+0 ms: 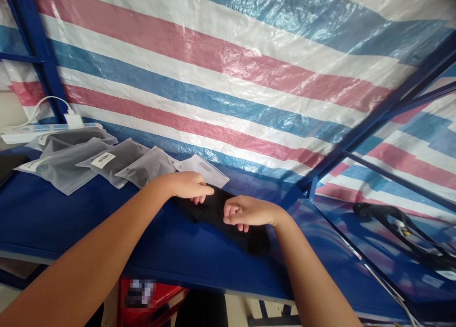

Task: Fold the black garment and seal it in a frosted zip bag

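A flat black piece that looks like cloth (pixel 217 204) lies on the blue table, stretching from beneath my left hand to the lower right. Bent over its far left end, my left hand (pixel 190 185) has its fingers curled and closed on the dark material. My right hand (pixel 249 212) is closed too, fingers curled in over the middle of the black cloth. Its fingertips meet the dark surface, though the exact grip is hard to see. Just behind my left hand sits a pale plastic bag (pixel 206 169).
Several frosted bags with dark contents (pixel 123 161) lie along the back left, one with a barcode label. A power strip (pixel 35 131) with a white plug stands behind them. Striped sheeting (pixel 199 70) hangs behind the blue table (pixel 160 251). Black cables (pixel 399 227) lie at right.
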Motion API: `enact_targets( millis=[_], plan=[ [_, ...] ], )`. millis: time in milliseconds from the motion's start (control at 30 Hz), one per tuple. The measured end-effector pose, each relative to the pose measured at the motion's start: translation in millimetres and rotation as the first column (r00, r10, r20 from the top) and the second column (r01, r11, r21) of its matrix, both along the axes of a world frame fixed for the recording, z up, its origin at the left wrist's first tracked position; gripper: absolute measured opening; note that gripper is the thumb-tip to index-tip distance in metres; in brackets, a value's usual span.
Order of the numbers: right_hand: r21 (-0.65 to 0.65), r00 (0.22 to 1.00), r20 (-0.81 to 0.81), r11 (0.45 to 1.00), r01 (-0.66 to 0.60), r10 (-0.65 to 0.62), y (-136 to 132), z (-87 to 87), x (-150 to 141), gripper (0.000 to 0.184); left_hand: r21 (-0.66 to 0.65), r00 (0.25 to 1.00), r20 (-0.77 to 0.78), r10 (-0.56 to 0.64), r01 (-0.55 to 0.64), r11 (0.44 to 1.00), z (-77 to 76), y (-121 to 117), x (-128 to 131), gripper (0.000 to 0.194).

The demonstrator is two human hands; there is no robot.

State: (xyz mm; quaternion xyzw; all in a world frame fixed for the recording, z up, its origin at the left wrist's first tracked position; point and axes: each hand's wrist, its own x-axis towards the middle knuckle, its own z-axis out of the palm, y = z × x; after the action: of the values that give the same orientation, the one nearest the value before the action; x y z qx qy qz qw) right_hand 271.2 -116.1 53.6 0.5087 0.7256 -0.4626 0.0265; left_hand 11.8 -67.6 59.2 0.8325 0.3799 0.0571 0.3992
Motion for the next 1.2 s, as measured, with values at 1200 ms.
enact_targets(
  millis=[1200],
  plan=[
    [0.410, 0.954, 0.153, 0.895, 0.176, -0.258, 36, -14.6, 63, 0.052, 0.341, 0.992, 0.033, 0.119, -0.123, 0.932, -29.0, 4, 11, 0.048]
  ],
)
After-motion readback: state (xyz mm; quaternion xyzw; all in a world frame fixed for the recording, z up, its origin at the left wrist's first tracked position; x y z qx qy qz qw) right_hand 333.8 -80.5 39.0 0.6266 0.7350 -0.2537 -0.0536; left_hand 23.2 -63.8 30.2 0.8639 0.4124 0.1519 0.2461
